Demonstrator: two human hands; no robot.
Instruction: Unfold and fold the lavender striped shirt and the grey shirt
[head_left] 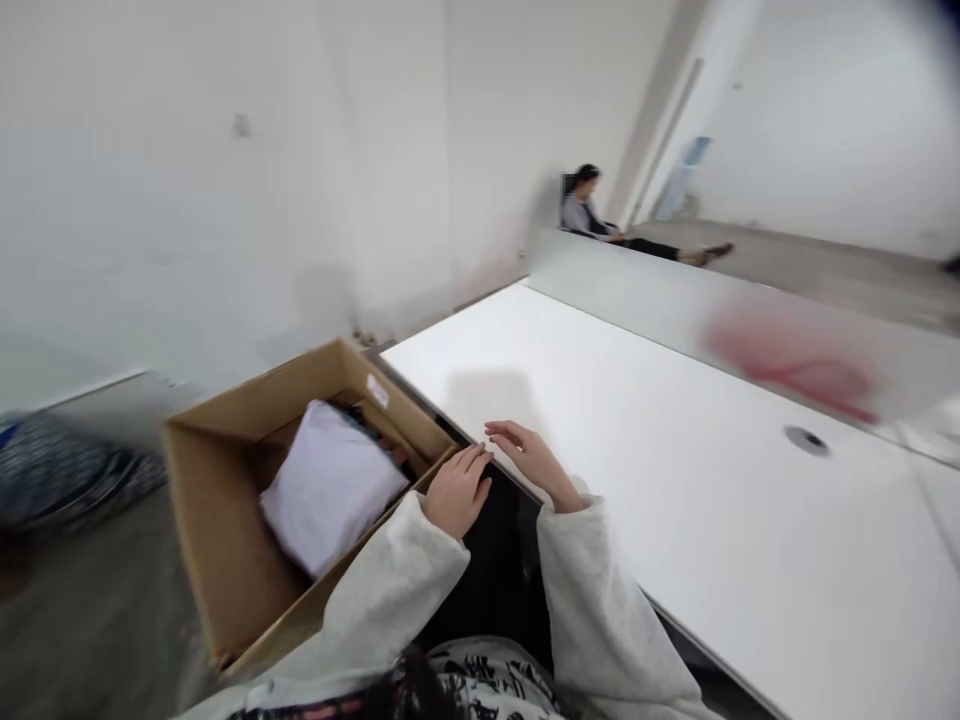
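Note:
My left hand (457, 492) hovers beside the right rim of a cardboard box (225, 540), its fingers stretched out and nothing in them. Inside the box lies a folded white cloth item (334, 485), perhaps a garment, on top of darker pieces that are partly hidden. Close by, my right hand (531, 462) is over the near edge of the white table (675, 490), fingers loosely extended and holding nothing. The fingertips of both hands come near each other; whether they touch I cannot tell.
A frosted divider (637, 290) runs along the table's far side, with a blurred red shape (795, 360) behind it. A round cable grommet (806, 440) is set in the tabletop. A person (589, 210) sits beyond the divider. Patterned dark fabric (75, 470) shows at the left.

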